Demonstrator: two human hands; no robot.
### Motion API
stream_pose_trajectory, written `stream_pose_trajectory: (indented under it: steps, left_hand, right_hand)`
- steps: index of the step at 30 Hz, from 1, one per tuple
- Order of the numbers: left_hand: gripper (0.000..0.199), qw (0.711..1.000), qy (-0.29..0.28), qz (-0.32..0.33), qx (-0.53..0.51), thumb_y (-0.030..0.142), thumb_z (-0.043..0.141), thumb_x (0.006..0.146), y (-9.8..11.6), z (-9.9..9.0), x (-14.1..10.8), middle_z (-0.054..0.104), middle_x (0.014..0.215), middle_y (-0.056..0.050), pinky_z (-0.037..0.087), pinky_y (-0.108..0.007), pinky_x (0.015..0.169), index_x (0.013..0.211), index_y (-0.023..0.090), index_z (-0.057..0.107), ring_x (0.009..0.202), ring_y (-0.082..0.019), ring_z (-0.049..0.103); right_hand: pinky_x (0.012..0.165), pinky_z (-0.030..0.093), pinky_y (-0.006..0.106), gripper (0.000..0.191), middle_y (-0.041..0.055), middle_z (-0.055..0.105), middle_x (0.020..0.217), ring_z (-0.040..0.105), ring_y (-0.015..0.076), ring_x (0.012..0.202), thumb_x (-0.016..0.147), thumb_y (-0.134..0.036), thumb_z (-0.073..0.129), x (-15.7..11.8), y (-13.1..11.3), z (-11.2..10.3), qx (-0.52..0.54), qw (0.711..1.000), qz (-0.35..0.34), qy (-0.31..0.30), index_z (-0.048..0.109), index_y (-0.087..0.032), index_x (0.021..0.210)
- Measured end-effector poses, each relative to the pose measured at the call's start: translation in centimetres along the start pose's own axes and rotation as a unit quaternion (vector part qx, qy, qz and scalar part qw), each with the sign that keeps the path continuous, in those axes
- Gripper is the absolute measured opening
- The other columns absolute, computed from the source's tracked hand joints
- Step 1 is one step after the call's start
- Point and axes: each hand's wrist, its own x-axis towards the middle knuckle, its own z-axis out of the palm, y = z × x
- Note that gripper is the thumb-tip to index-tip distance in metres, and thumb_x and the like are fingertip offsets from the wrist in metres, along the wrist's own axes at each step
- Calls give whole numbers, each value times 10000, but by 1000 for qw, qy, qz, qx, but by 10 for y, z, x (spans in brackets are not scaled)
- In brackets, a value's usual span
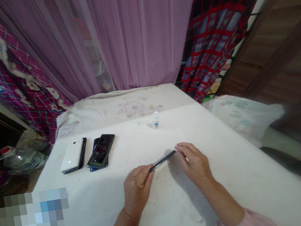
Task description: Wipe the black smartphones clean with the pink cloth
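Observation:
A dark phone, seen edge-on as a thin slanted bar, is held above the white tabletop between my two hands. My left hand pinches its lower-left end. At the upper-right end, the fingertips of my right hand are closed on it. The phone's broad faces do not show from here. Beyond it stands a small white-capped bottle with a label. To the left, a black phone lies across a dark blue one, and beside them a white phone rests on a dark one.
The table wears a white cover with a floral cloth at its far end. Purple curtains hang behind. A large plastic bottle stands off the left edge; a white plastic bag is beside the right edge.

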Motion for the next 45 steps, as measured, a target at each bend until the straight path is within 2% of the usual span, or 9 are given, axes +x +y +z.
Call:
stream_pose_trajectory:
  steps: [8,11,15,21,24,28,35,39,45]
  left_hand:
    - [204,1000,-3,15,-14,275,489,956,-1,2,0,724,902,-53,574,-284,742,1034,202,663,790,-165,683]
    - [206,1000,2,19,-6,268,483,954,-2,2,-1,723,889,-52,573,-284,730,1026,204,664,779,-166,682]
    - [190,1000,-2,24,-8,265,508,943,-4,3,-2,726,909,-50,576,-280,737,1034,206,665,798,-167,688]
    - [215,1000,4,18,-4,305,504,947,-4,3,-2,727,891,-46,583,-275,710,1024,210,680,781,-165,693]
    - [227,1000,1,14,0,311,494,950,-3,3,-1,728,889,-46,582,-275,708,1030,210,681,784,-167,694]
    - [225,1000,6,16,4,307,491,953,-3,4,-1,728,884,-48,581,-276,701,1020,206,680,777,-168,693]
    - [200,1000,4,24,2,264,498,939,-5,4,0,724,903,-53,573,-283,734,1026,199,666,779,-166,685]
    - [225,999,16,27,35,191,455,912,-7,3,0,722,841,-51,575,-293,688,941,189,678,747,-181,681]
    - [211,999,11,29,22,237,478,931,-7,3,0,730,865,-51,576,-298,711,982,193,678,767,-180,688]
  right_hand:
    - [789,552,286,216,76,688,970,649,173,881,906,-155,467,-10,-58,10,43,995,-73,-55,670,-188,972]
    - [777,552,268,224,70,688,962,647,166,878,906,-148,466,-11,-68,10,63,991,-90,-74,668,-193,990]
    - [792,551,271,211,61,687,981,647,162,894,913,-160,477,-9,-54,7,55,993,-72,-79,670,-208,983]
    - [771,572,360,224,62,690,990,659,201,890,930,-236,461,-3,-6,-2,16,1000,-17,-15,678,-237,983]
    - [765,573,398,241,70,691,987,657,226,892,930,-262,454,-2,3,-2,16,1000,3,-6,688,-259,988]
    - [775,565,373,238,69,691,999,654,212,893,926,-233,455,-4,-9,2,7,1000,-5,-5,684,-239,991]
    - [778,541,293,217,68,692,968,643,181,878,921,-171,456,-8,-60,12,30,995,-73,-57,666,-193,973]
    - [758,535,274,214,67,688,952,636,173,863,910,-162,465,-10,-81,16,66,990,-91,-83,666,-196,977]
    - [762,530,260,213,59,687,947,638,157,859,907,-160,482,-9,-73,12,69,990,-93,-86,677,-210,977]
